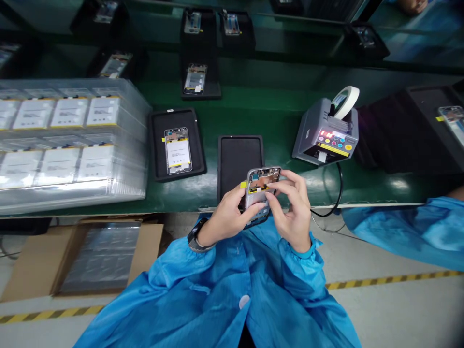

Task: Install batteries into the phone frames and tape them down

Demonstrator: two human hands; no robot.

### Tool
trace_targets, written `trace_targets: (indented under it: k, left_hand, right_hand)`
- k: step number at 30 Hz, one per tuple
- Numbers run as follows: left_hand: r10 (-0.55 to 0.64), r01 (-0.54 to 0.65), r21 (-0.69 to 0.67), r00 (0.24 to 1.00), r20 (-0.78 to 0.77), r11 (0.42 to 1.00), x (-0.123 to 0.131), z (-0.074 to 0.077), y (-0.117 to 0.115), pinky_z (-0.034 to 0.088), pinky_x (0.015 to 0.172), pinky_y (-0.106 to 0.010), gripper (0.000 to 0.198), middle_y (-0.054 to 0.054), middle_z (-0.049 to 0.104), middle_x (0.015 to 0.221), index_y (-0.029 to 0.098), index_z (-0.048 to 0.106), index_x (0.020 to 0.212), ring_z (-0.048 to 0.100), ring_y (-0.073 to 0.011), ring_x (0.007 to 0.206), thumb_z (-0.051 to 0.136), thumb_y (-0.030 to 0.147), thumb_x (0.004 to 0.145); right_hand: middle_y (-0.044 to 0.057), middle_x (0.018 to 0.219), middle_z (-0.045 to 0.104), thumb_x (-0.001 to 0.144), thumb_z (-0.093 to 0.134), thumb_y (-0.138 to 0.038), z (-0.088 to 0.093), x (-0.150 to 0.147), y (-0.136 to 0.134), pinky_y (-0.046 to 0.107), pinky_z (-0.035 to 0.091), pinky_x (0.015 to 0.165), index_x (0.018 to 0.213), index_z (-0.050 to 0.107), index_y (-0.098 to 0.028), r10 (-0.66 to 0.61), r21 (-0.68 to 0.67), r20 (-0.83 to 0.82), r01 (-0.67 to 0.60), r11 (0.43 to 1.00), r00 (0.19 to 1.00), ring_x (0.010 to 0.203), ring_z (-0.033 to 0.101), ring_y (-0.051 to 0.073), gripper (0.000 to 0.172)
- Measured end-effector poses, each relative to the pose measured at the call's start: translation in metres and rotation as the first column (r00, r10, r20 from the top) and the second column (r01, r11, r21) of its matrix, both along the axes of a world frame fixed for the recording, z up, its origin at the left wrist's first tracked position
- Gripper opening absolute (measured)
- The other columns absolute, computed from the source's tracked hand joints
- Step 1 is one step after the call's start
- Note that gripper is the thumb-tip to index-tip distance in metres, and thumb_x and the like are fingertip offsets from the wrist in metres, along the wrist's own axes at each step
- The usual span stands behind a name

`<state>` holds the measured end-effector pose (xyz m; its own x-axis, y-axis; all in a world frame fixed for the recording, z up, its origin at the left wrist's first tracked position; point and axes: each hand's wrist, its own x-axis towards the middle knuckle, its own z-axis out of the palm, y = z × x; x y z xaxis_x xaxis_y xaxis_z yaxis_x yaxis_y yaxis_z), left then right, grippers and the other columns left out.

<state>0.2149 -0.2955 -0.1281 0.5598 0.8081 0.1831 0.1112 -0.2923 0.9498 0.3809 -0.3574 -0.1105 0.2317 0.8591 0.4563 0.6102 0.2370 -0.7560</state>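
An opened phone is tilted up in front of my chest, its inner parts facing me. My left hand is closed round its left side, thumb across the front. A yellow tab sticks out by that edge. My right hand is at the phone's right side, its thumb and forefinger close together over the upper battery area, near a small white strip. Whatever lies between those fingertips is too small to make out. Just behind the phone lies a black tray with nothing in it.
Left of that tray, another black tray holds an opened phone with its battery. Stacked clear trays of batteries stand farther left. A tape dispenser with a cable is on the right. A co-worker's blue sleeve shows at right.
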Motion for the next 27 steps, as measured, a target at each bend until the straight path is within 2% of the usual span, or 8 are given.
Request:
trace_targets:
  k: [6, 10, 16, 21, 25, 27]
  left_hand:
    - [0.008, -0.008, 0.011, 1.000, 0.006, 1.000, 0.001, -0.001, 0.001, 0.054, 0.096, -0.034, 0.044, -0.011, 0.070, 0.120, 0.016, 0.061, 0.134, 0.069, -0.0248, 0.107, 0.069, 0.026, 0.092]
    - [0.020, -0.020, 0.011, 1.000, 0.001, 1.000, 0.001, -0.003, 0.003, 0.055, 0.094, -0.033, 0.043, -0.011, 0.071, 0.119, 0.016, 0.062, 0.133, 0.070, -0.0240, 0.104, 0.070, 0.026, 0.092]
    - [0.016, -0.016, -0.015, 0.999, 0.039, 1.000, 0.002, -0.010, 0.003, 0.055, 0.095, -0.033, 0.043, -0.011, 0.072, 0.118, 0.017, 0.063, 0.133, 0.070, -0.0234, 0.103, 0.070, 0.028, 0.092]
    - [0.027, -0.023, -0.087, 0.998, 0.055, 0.996, 0.005, -0.012, 0.003, 0.055, 0.097, -0.035, 0.039, -0.011, 0.073, 0.117, 0.015, 0.067, 0.126, 0.070, -0.0250, 0.105, 0.070, 0.033, 0.092]
    - [0.028, -0.016, -0.155, 0.997, 0.073, 0.988, 0.007, -0.009, 0.002, 0.055, 0.097, -0.036, 0.038, -0.013, 0.074, 0.116, 0.013, 0.068, 0.122, 0.070, -0.0264, 0.107, 0.070, 0.036, 0.092]
    - [0.038, -0.023, -0.182, 0.996, 0.075, 0.983, 0.007, -0.007, 0.001, 0.056, 0.096, -0.036, 0.039, -0.013, 0.074, 0.116, 0.013, 0.068, 0.122, 0.071, -0.0266, 0.106, 0.070, 0.037, 0.091]
  right_hand:
    - [0.010, 0.133, 0.053, 0.094, 0.062, -0.012, 0.000, -0.001, 0.003, 0.046, 0.057, 0.088, 0.108, 0.066, -0.024, 0.001, 0.006, -0.019, -0.001, 1.000, 1.000, 0.092, 0.065, 0.020, 0.019]
    - [0.009, 0.130, 0.055, 0.094, 0.063, -0.013, 0.001, -0.002, 0.003, 0.046, 0.056, 0.090, 0.100, 0.065, -0.023, 0.001, 0.004, -0.035, -0.001, 1.000, 0.999, 0.097, 0.064, 0.021, 0.012]
    - [0.010, 0.129, 0.055, 0.093, 0.065, -0.017, -0.004, -0.001, 0.004, 0.043, 0.057, 0.086, 0.110, 0.067, -0.024, -0.011, -0.001, -0.041, 0.011, 1.000, 0.999, 0.101, 0.064, 0.023, 0.018]
    - [0.009, 0.126, 0.055, 0.093, 0.066, -0.017, -0.005, 0.001, 0.004, 0.041, 0.056, 0.083, 0.104, 0.069, -0.023, 0.001, -0.012, -0.064, -0.002, 1.000, 0.998, 0.093, 0.064, 0.020, 0.013]
    - [0.009, 0.124, 0.056, 0.093, 0.066, -0.018, -0.004, 0.000, 0.005, 0.039, 0.055, 0.082, 0.104, 0.068, -0.024, 0.003, -0.028, -0.094, -0.005, 1.000, 0.996, 0.104, 0.063, 0.023, 0.013]
    - [0.009, 0.125, 0.057, 0.092, 0.068, -0.019, -0.005, -0.002, 0.005, 0.038, 0.056, 0.081, 0.109, 0.066, -0.024, -0.004, -0.017, -0.153, 0.002, 1.000, 0.988, 0.105, 0.063, 0.023, 0.018]
